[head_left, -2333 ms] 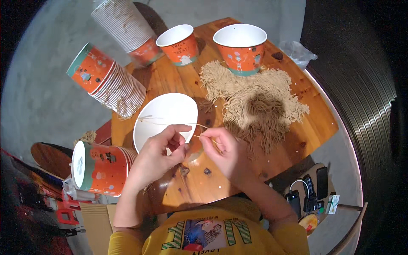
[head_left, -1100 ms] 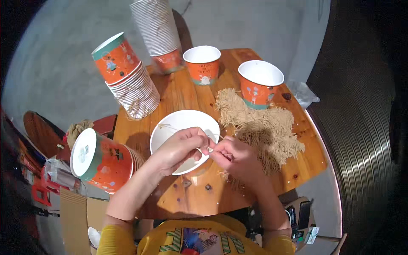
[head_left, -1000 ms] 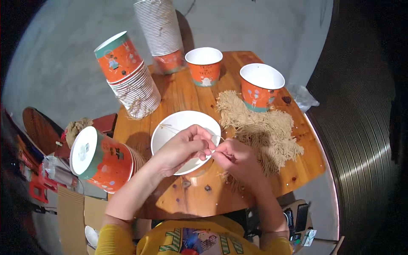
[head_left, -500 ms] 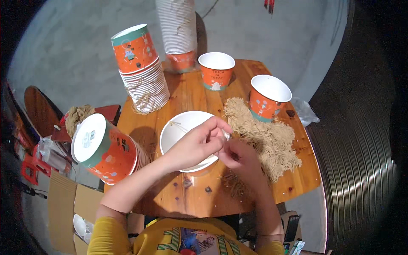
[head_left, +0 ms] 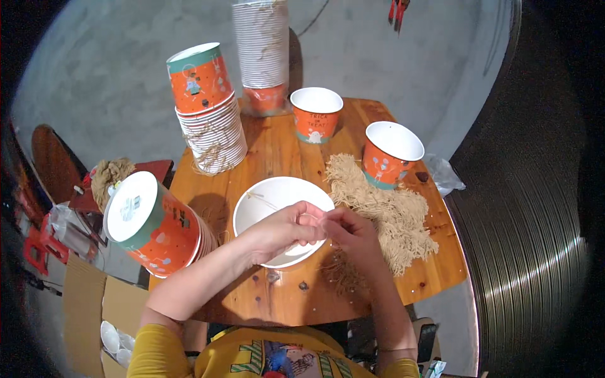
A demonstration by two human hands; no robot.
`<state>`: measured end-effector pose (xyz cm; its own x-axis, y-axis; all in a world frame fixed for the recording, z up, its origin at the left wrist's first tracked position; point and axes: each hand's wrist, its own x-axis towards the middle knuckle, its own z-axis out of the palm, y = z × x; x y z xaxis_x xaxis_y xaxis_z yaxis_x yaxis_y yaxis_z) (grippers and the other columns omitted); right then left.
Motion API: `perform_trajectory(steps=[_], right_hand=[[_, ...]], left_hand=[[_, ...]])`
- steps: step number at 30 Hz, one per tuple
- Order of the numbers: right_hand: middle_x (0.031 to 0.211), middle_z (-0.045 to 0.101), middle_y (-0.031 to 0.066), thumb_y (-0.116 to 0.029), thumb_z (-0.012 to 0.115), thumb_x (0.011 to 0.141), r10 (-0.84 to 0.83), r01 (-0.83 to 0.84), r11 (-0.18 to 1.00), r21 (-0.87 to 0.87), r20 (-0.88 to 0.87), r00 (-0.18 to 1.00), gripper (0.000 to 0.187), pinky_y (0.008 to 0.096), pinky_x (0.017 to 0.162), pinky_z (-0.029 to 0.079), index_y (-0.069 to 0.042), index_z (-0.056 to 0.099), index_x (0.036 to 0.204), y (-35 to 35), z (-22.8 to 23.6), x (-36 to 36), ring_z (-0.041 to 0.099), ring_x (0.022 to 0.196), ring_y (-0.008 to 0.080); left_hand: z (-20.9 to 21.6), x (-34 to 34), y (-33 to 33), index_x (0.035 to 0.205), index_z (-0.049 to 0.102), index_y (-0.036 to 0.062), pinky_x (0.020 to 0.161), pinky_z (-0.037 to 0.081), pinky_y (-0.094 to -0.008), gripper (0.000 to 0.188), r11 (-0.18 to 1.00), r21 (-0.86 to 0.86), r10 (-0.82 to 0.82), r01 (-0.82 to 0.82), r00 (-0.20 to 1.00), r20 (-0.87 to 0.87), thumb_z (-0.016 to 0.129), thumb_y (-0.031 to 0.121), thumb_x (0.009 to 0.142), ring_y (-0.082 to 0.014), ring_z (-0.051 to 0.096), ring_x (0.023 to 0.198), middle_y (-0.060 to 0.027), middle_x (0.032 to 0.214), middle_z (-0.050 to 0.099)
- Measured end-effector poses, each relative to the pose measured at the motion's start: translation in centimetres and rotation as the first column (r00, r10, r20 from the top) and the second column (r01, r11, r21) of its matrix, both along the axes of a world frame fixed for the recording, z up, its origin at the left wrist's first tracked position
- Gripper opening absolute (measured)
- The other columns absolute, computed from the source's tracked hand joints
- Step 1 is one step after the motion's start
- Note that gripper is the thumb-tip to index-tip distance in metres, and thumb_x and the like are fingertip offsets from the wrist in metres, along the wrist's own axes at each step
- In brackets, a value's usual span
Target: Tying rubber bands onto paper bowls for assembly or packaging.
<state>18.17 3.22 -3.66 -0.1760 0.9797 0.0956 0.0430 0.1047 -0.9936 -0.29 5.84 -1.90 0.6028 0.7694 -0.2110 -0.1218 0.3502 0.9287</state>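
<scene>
My left hand point(head_left: 290, 232) and my right hand point(head_left: 354, 238) meet over the right side of an open paper bucket point(head_left: 268, 195) with a white inside. Both hands are closed, thumbs and fingers pinched together with the tips almost touching. What they pinch is too small to make out. A thin tan strand point(head_left: 261, 200) hangs over the bucket's inner wall. Right of the hands spreads a heap of tan twine strands point(head_left: 384, 217), with loose dark bits of twine point(head_left: 345, 272) below it on the wooden table point(head_left: 246, 302).
Two upright orange buckets, one at the back point(head_left: 317, 120) and one behind the twine heap point(head_left: 387, 160), stand open. Nested upside-down stacks rise at the back left point(head_left: 211, 135) and in plastic behind point(head_left: 261, 50); another stack point(head_left: 161, 233) leans at the left edge. A cardboard box point(head_left: 85, 302) sits below left.
Both hands have moved slightly left, and the right fingertips have come up level with the left ones. The whole view has shifted a little, so the table sits lower.
</scene>
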Motion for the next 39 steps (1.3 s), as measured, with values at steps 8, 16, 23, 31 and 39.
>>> perform_trajectory(steps=[8, 16, 23, 31, 39], right_hand=[[0.086, 0.057, 0.0032, -0.006, 0.062, 0.086, 0.106, -0.159, 0.954, 0.256, 0.209, 0.972, 0.011, 0.0233, 0.065, 0.045, -0.004, 0.057, 0.095, -0.9, 2.7, 1.8, 0.054, 0.078, 0.0089], [0.082, 0.058, 0.0032, -0.004, 0.06, 0.086, 0.049, -0.245, 0.876, 0.415, 0.43, 0.902, 0.006, 0.022, 0.063, 0.043, -0.001, 0.06, 0.092, 1.8, 3.3, 1.0, 0.054, 0.07, 0.008], [0.079, 0.056, 0.0036, -0.002, 0.062, 0.084, -0.093, -0.048, 0.901, 0.431, 0.299, 0.95, 0.005, 0.0232, 0.062, 0.044, -0.002, 0.061, 0.088, 1.2, 1.2, 1.8, 0.056, 0.071, 0.0118], [0.08, 0.054, 0.0049, -0.002, 0.069, 0.076, -0.215, -0.121, 0.761, 0.638, 0.423, 0.88, 0.013, 0.0265, 0.058, 0.041, -0.004, 0.06, 0.084, -0.7, 0.3, 2.1, 0.051, 0.068, 0.0151], [0.075, 0.05, 0.0045, -0.007, 0.072, 0.075, -0.239, -0.038, 0.763, 0.646, 0.335, 0.911, 0.012, 0.0282, 0.056, 0.039, -0.005, 0.061, 0.078, -2.1, 0.0, -0.3, 0.047, 0.063, 0.0168]], left_hand=[[0.7, 0.4, -0.3, 0.084, 0.058, 0.0056, 0.058, 0.036, -0.0185, 0.004, 0.997, 0.081, 0.028, -0.021, 0.995, -0.096, 0.055, 0.006, 0.083, -0.0041, 0.044, 0.064, 0.0037, 0.074, 0.052], [0.7, 0.3, -0.3, 0.078, 0.054, 0.0086, 0.06, 0.035, -0.0177, 0.007, 0.98, 0.127, -0.126, 0.152, 0.973, -0.193, 0.056, 0.01, 0.084, -0.003, 0.043, 0.064, 0.0062, 0.072, 0.05], [1.2, 0.2, -0.8, 0.084, 0.059, 0.006, 0.058, 0.035, -0.0175, 0.005, 0.987, 0.092, -0.115, 0.129, 0.984, -0.139, 0.056, 0.01, 0.086, -0.0024, 0.043, 0.063, 0.0056, 0.073, 0.051], [0.8, 0.4, -0.3, 0.085, 0.059, 0.0048, 0.054, 0.035, -0.0169, 0.004, 0.992, 0.08, -0.089, 0.099, 0.989, -0.121, 0.056, 0.007, 0.085, -0.0026, 0.043, 0.058, 0.005, 0.072, 0.052], [1.2, 0.1, 0.1, 0.09, 0.056, 0.0033, 0.051, 0.045, -0.0142, 0.006, 0.946, -0.284, -0.133, 0.156, 0.986, 0.097, 0.053, 0.002, 0.085, -0.0056, 0.057, 0.058, -0.0003, 0.076, 0.06]])
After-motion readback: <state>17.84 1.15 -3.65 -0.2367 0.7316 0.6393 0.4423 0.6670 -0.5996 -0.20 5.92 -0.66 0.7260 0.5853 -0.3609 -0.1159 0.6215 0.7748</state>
